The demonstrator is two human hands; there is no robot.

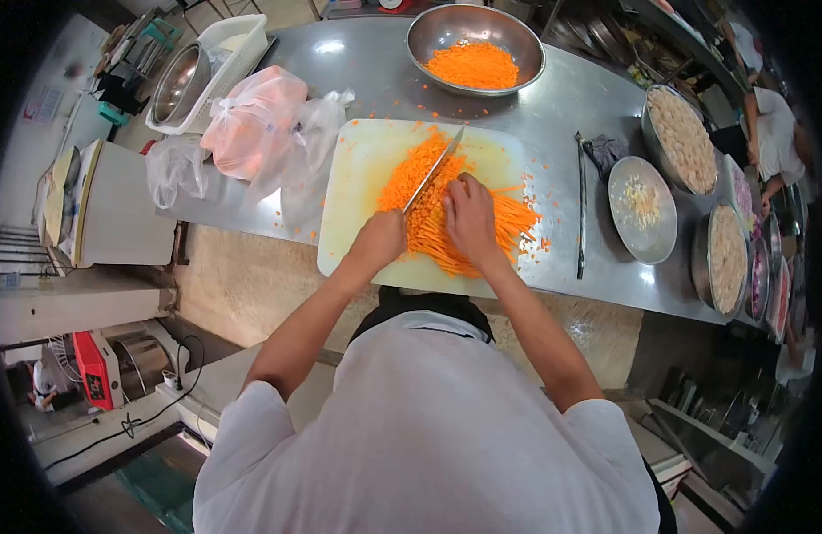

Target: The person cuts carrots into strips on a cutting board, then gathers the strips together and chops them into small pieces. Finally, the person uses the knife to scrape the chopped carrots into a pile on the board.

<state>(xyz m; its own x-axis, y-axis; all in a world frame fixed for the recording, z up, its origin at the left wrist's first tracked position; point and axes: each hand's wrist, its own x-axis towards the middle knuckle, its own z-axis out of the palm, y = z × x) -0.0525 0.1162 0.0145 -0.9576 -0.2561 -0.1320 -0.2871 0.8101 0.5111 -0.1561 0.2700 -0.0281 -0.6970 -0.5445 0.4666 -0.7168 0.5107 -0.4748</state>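
Observation:
On a pale cutting board (358,178) lies a pile of orange carrot strips (509,222), with finely diced carrot (411,173) further back. My left hand (380,238) grips the handle of a long knife (436,167), whose blade angles away to the upper right across the carrot. My right hand (469,218) rests fingers-down on the strips, right beside the blade. A steel bowl (447,27) at the back of the counter holds more diced carrot (473,67).
Plastic bags (251,125) lie left of the board, with a steel bowl in a white tub (242,40) behind them. A long rod (580,205) and several steel bowls of chopped food (687,138) are to the right. Another person (771,133) stands at the far right.

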